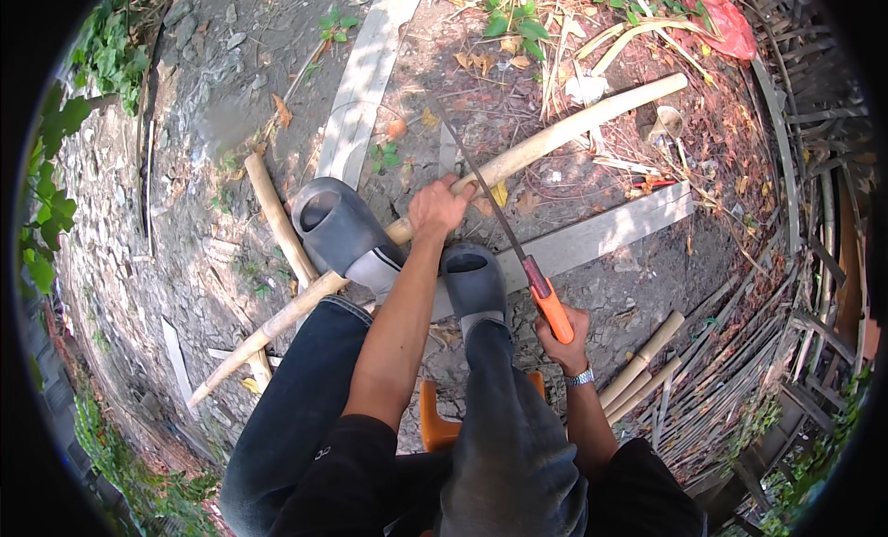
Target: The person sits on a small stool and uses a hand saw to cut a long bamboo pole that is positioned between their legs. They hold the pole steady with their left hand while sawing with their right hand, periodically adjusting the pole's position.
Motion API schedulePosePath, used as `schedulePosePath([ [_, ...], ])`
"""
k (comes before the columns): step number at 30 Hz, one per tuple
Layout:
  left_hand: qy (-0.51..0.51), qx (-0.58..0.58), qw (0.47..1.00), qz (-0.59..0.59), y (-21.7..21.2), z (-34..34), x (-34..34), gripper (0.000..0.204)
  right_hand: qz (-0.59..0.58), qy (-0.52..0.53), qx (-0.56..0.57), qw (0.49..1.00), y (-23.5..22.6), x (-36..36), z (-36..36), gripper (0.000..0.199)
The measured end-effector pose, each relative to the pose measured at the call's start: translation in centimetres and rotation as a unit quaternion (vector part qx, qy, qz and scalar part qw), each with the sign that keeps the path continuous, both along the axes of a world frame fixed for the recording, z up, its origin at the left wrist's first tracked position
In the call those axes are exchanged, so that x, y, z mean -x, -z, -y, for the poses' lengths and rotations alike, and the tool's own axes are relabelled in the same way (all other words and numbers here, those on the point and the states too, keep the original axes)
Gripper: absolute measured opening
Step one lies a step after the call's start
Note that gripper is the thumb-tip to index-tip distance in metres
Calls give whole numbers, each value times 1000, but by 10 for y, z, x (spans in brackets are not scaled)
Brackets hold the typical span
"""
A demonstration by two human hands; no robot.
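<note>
A long pale wooden pole [583, 128] runs slantwise from the lower left to the upper right. My left hand [438, 208] is closed around it, near where a saw [530, 267] crosses. The saw has an orange handle and a long thin blade pointing up and left. My right hand [564, 341] grips that handle. At the pole the blade lies just beyond my left fingers; how deep it sits in the wood I cannot tell. My left foot, in a dark grey clog [335, 224], is over the pole. The other clog [473, 276] stands nearer my right hand.
Under the pole's near end lies another wooden pole [277, 218]. Flat grey boards [610, 230] rest on the ground. Several short cut poles [643, 359] lie at the right. Part of an orange stool [437, 419] shows beneath me. A red plastic bag [724, 21] is at the far right.
</note>
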State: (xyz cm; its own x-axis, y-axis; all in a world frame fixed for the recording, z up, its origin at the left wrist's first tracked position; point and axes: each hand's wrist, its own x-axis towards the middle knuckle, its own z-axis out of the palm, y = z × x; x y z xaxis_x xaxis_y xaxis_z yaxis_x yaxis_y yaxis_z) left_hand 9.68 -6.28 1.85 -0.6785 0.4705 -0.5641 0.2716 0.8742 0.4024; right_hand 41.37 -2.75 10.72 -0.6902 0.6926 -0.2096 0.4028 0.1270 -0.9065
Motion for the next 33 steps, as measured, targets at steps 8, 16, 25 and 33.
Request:
schedulePosePath([
  [8,7,-18,1000,10,0,-1,1,58,21,0,39,999,-2,3,-4,8],
  [16,120,51,991,-27,11,-2,12,39,33,-7,21,999,-7,15,-3,9],
  [25,97,64,993,-34,7,-9,3,29,86,-30,-17,996,-14,-54,14,11],
  [33,124,62,989,-45,-1,-7,4,29,70,-27,-21,997,-30,-40,15,12],
])
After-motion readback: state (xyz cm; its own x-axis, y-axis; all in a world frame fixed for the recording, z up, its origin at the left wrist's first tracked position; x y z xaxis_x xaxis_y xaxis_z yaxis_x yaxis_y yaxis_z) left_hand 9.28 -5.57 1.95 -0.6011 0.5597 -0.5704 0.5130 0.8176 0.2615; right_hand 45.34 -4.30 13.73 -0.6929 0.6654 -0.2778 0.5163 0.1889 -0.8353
